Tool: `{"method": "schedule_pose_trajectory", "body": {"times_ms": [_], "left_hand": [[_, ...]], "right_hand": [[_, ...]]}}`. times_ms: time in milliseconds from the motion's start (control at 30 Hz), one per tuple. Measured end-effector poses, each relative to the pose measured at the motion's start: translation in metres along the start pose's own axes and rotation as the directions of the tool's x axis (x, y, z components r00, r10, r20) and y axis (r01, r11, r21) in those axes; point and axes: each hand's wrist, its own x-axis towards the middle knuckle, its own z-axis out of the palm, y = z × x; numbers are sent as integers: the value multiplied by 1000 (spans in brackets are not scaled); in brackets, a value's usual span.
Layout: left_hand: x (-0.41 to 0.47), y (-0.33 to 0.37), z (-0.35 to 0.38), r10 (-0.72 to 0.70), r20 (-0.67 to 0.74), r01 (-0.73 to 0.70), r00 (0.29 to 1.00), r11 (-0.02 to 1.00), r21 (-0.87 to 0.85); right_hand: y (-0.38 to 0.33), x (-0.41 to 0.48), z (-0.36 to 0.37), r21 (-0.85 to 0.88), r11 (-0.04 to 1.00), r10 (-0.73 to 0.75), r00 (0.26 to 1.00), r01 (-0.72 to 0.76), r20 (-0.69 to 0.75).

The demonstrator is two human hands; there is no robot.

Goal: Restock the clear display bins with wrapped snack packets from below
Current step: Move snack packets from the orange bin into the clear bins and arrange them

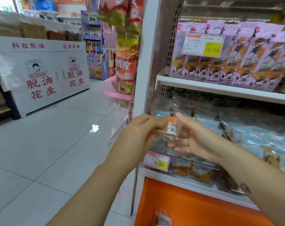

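A small clear wrapped snack packet [171,128] with an orange and white label is held up in front of the clear display bin [202,162]. My left hand [138,132] grips its left side with curled fingers. My right hand [194,139] pinches its right side, thumb on top and the other fingers stretched out under it. The bin on the middle shelf holds several pale blue and clear packets [246,132]. Another wrapped packet [163,219] shows at the bottom edge, in front of the orange panel.
A price tag reading 8.80 [156,162] hangs on the bin's front. Purple snack packs [236,62] fill the shelf above, behind a 15.80 tag. An orange base panel [187,203] sits below. Tiled aisle floor [56,144] lies to the left, with a white peanut display counter [45,75] beyond.
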Motion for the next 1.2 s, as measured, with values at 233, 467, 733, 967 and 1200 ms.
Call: {"method": "schedule_pose_trajectory", "body": {"times_ms": [233, 467, 733, 967, 1200], "left_hand": [[1, 28, 8, -255, 131, 287, 958, 872, -398], [9, 34, 15, -546, 339, 607, 766, 441, -661], [8, 25, 0, -331, 521, 512, 787, 821, -252], [10, 17, 10, -386, 367, 526, 846, 711, -466], [9, -2, 45, -339, 310, 354, 888, 935, 9]], "right_hand": [[5, -28, -12, 116, 989, -82, 993, 91, -80], [23, -39, -6, 154, 986, -50, 993, 66, -108], [36, -52, 7, -865, 455, -512, 857, 213, -58], [9, -31, -6, -884, 441, -523, 844, 154, -114], [2, 39, -49, -939, 329, -482, 837, -99, -257]]}}
